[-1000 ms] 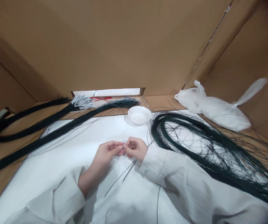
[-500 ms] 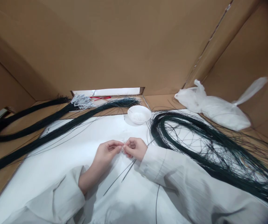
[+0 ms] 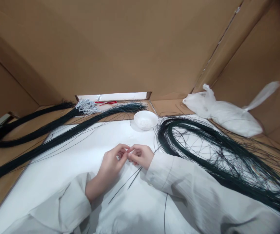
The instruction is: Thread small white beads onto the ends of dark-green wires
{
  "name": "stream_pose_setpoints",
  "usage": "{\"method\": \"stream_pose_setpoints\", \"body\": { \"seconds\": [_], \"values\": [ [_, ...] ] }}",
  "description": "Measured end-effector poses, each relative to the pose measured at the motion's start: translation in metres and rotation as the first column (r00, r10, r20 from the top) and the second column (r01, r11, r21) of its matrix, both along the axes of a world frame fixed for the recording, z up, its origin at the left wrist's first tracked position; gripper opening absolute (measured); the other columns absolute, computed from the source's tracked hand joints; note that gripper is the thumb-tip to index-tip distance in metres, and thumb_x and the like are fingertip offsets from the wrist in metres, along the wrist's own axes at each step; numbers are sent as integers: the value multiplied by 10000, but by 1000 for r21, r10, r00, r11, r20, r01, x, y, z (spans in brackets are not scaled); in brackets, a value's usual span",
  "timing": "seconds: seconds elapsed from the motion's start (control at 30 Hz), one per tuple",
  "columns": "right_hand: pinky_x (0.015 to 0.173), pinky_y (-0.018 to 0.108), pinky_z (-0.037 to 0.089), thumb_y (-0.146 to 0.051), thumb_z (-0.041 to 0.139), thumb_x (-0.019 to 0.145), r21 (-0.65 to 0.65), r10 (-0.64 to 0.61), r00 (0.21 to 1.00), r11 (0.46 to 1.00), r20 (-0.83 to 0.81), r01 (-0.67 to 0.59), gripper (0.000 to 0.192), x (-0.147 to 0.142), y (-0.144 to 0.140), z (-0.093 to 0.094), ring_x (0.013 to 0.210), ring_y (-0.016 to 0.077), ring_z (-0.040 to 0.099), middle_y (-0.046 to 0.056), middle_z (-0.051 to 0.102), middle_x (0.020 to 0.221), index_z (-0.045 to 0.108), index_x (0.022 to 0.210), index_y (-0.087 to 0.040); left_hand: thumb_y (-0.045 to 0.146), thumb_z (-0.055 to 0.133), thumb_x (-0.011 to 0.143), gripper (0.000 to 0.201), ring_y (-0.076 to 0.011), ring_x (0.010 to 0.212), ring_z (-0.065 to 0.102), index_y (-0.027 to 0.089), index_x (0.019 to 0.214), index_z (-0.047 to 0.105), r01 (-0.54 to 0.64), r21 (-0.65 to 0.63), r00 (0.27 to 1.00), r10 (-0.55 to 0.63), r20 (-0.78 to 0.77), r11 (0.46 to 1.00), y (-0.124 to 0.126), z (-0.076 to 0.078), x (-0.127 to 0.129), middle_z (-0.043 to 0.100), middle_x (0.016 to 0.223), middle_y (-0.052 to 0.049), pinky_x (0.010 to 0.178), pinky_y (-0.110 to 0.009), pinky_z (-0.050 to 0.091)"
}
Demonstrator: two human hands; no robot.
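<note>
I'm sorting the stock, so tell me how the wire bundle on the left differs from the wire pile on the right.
The left wire bundle lies straight and tight; the right wire pile is looped, loose and tangled. The bundle stretches from cardboard onto the white sheet, well clear of the hands; the pile spreads beside the right sleeve. Both are thin dark green wire.

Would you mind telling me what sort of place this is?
Probably a small handcraft workstation, screened by cardboard walls. Bundles of dark green wire lie on a white table beside a small white bowl, and both hands pinch thin wires.
</note>
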State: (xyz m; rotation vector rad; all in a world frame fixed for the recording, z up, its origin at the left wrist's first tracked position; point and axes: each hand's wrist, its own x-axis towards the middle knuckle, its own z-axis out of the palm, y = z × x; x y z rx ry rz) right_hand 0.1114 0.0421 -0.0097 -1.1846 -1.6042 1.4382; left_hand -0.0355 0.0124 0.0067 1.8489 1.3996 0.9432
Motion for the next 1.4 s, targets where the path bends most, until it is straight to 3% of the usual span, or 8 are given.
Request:
{"method": "stream_pose_setpoints", "body": {
  "seconds": [0.13, 0.3, 0.43, 0.63, 0.87, 1.03, 1.2, 1.4],
  "values": [
    [390, 175, 408, -152, 532, 644, 22, -20, 999, 1000, 40, 19, 35, 0, 2, -3, 379, 73, 496, -37, 548, 486, 533, 679, -156, 191, 480, 791, 138, -115, 676, 562, 202, 911, 547, -32, 61, 999, 34, -32, 998, 2, -2, 2, 617, 757, 16, 661, -211, 420],
    [315, 157, 367, -106, 504, 596, -20, -86, 995, 996, 58, 87, 116, 1, 5, -1, 327, 62, 442, -64, 523, 458, 528, 691, -169, 192, 480, 790, 141, -112, 684, 555, 198, 909, 554, -58, 72, 998, 60, -22, 996, 8, -3, 3, 616, 770, 14, 664, -208, 421],
    [281, 161, 359, -113, 522, 604, -76, -237, 971, 968, 17, 237, 115, 5, 14, -1, 321, 67, 437, -58, 532, 452, 549, 707, -158, 230, 470, 811, 153, -127, 698, 543, 199, 920, 572, -86, 144, 990, 101, -100, 986, 16, -8, 0, 600, 801, -4, 676, -238, 425],
    [267, 153, 365, -165, 560, 654, -94, -297, 954, 952, -43, 292, 57, 9, 25, -2, 301, 52, 424, -55, 528, 441, 505, 654, -149, 210, 460, 821, 211, -164, 820, 519, 218, 974, 605, 89, 258, 925, 16, -380, 962, 26, -19, 1, 510, 891, -38, 741, -287, 425],
    [267, 149, 359, -187, 601, 662, -77, -273, 961, 960, -50, 269, 97, 8, 23, -1, 299, 52, 429, -52, 533, 437, 512, 654, -152, 196, 449, 825, 207, -196, 857, 475, 211, 857, 653, 207, 353, 867, -4, -499, 912, 32, -17, 5, 530, 896, -61, 735, -312, 419],
    [285, 141, 367, -188, 604, 657, -38, -272, 962, 962, -27, 271, 88, 7, 23, -4, 322, 50, 445, -32, 565, 472, 523, 651, -153, 184, 453, 813, 204, -200, 871, 464, 211, 837, 654, 224, 371, 886, -30, -462, 901, 32, -13, 5, 557, 893, -64, 753, -314, 411],
    [310, 149, 377, -174, 592, 639, 21, -250, 968, 968, -10, 250, 67, 7, 22, -8, 329, 49, 454, -2, 606, 521, 534, 621, -146, 218, 521, 747, 126, -178, 803, 486, 194, 767, 643, -38, 263, 994, 64, -93, 964, 26, -7, 2, 593, 793, -31, 757, -292, 381],
    [334, 149, 378, -160, 574, 615, 64, -229, 973, 971, -39, 232, 47, 5, 22, -8, 353, 54, 472, -16, 584, 505, 529, 607, -147, 270, 488, 743, 184, -125, 621, 502, 142, 791, 611, -189, 100, 976, 176, 126, 977, 26, -9, -8, 619, 733, -29, 607, -242, 391]
  ]
}}
